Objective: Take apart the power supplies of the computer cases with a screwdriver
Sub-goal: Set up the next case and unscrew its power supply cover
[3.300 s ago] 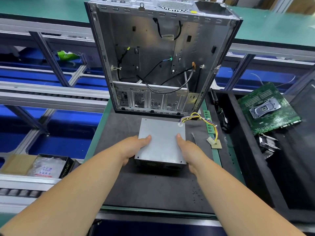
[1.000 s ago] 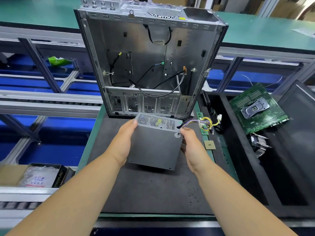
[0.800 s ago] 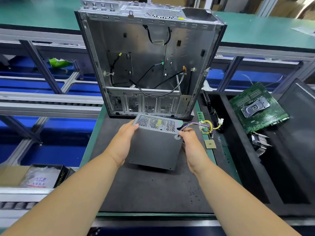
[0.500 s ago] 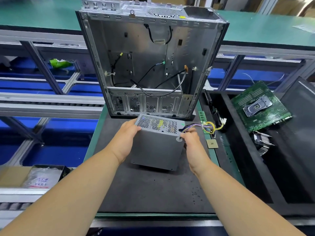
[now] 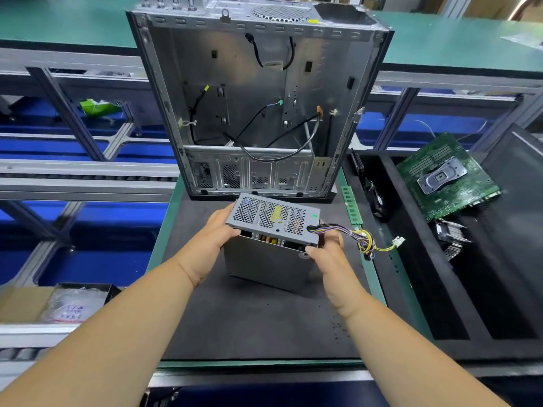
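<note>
A grey metal power supply is held tilted above the black mat, its perforated end facing up. A gap shows between that end panel and the plain cover, with parts visible inside. My left hand grips the left edge of the perforated end. My right hand grips the right corner by the cable outlet. A bundle of coloured wires hangs to the right. The emptied computer case stands upright behind. No screwdriver is in view.
A green memory stick lies at the mat's right edge. Black trays on the right hold a green motherboard, a heatsink and a fan. Roller conveyor rails run on the left; a box of bagged parts sits lower left.
The power supply went from lying flat on the mat to being lifted and tipped with its perforated end up. In the last half second a gap has opened under that end.
</note>
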Demonstrator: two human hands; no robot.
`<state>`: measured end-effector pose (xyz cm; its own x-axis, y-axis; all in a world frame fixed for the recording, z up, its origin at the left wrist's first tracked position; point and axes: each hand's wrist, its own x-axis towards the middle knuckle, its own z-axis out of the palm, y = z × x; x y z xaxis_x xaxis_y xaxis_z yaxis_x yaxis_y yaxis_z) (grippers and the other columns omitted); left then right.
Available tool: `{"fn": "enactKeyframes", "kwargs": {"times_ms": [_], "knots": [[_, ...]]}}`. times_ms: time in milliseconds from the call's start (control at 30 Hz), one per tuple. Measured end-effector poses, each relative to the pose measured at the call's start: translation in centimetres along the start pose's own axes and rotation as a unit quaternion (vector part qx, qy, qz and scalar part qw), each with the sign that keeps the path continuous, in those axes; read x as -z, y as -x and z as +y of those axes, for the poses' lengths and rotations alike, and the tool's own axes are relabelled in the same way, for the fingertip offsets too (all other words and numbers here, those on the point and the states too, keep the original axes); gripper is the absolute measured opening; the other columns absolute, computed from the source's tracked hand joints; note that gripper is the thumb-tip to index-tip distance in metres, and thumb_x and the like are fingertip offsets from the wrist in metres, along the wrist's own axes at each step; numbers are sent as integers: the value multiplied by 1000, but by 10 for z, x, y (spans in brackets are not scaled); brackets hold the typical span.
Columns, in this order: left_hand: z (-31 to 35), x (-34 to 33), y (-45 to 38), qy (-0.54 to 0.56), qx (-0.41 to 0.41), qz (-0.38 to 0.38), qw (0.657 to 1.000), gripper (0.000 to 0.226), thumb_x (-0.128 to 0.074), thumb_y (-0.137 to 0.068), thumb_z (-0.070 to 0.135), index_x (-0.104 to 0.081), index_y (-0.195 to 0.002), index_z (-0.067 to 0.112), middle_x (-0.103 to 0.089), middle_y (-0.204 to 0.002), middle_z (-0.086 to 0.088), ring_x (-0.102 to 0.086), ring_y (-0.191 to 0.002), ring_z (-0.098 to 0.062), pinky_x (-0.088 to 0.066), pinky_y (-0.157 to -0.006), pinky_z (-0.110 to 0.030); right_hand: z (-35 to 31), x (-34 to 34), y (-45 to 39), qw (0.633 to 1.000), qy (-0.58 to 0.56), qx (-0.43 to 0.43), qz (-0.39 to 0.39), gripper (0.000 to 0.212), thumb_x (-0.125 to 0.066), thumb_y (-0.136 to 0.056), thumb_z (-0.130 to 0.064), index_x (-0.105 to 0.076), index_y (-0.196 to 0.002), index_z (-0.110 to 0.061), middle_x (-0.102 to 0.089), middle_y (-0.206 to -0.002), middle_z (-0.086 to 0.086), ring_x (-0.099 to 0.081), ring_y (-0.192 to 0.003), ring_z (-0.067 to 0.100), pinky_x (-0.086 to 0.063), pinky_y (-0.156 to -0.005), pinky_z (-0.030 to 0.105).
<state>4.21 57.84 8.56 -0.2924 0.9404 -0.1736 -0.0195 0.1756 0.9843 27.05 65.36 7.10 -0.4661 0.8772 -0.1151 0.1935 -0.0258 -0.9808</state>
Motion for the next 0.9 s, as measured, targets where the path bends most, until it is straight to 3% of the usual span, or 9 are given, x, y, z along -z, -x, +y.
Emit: {"fn": "enactKeyframes", "kwargs": {"times_ms": [133,200,267,367,500,600,700,767,900], "knots": [[-5,9,8,-9,-3,-25,1000,57,-58,-71,50,-49,-127,56,-47,-146,18,-42,-133,6,-30,-115,-26,1,6,4,997,61,8,-48,70,-55,-69,-65,-42,-132,-37,-36,-131,-16,-33,-137,1,-25,-117,32],[-9,11,15,-53,3,-35,998,54,-62,-70,59,-49,-122,65,-51,-140,18,-51,-116,14,-40,-96,-10,3,9,8,992,120,14,-39,80,-64,-68,-65,-41,-135,-28,-36,-134,-9,-35,-138,9,-27,-118,32],[-13,11,19,-93,19,-35,995,52,-69,-74,55,-44,-118,70,-56,-133,17,-57,-102,15,-43,-85,-10,5,8,10,986,167,22,-12,76,-73,-68,-59,-43,-131,-27,-37,-132,-8,-39,-133,9,-30,-116,29],[-18,4,20,-106,18,-15,994,47,-67,-87,49,-40,-124,60,-53,-138,12,-55,-109,12,-40,-98,-19,6,4,11,982,188,5,-5,63,-72,-71,-60,-49,-122,-29,-40,-120,-13,-49,-126,12,-36,-112,32],[1,-7,21,-99,56,-1,993,42,-56,-65,79,-50,-106,69,-48,-140,14,-48,-118,9,-34,-107,-25,-2,2,3,990,142,1,-3,36,-64,-85,-54,-48,-108,-32,-40,-116,-22,-48,-103,-21,-35,-90,5],[12,-8,21,-121,86,-17,989,41,-55,-61,87,-53,-101,76,-51,-137,22,-49,-125,0,-32,-112,-31,-10,8,-6,988,153,-29,13,41,-55,-98,-50,-55,-123,-18,-49,-127,-6,-50,-119,7,-37,-101,25],[11,-5,18,-115,126,-2,985,81,-59,-59,87,-61,-125,41,-63,-129,19,-57,-123,-8,-36,-115,-41,-17,10,-14,987,132,-89,-1,55,-46,-97,-63,-60,-122,-15,-58,-129,2,-54,-122,22,-40,-108,44],[13,-5,17,-138,165,3,977,89,-58,-59,87,-60,-129,32,-63,-131,12,-59,-122,-14,-38,-113,-42,-22,9,-22,978,143,-151,-4,72,-38,-92,-74,-56,-134,-18,-57,-135,0,-54,-124,23,-41,-109,45],[9,-11,13,-145,207,0,968,68,-63,-75,75,-64,-124,26,-66,-125,9,-62,-115,-16,-42,-108,-39,-23,8,-42,957,193,-218,-10,87,-32,-87,-82,-51,-142,-17,-54,-142,3,-52,-126,25,-42,-104,39]]}}
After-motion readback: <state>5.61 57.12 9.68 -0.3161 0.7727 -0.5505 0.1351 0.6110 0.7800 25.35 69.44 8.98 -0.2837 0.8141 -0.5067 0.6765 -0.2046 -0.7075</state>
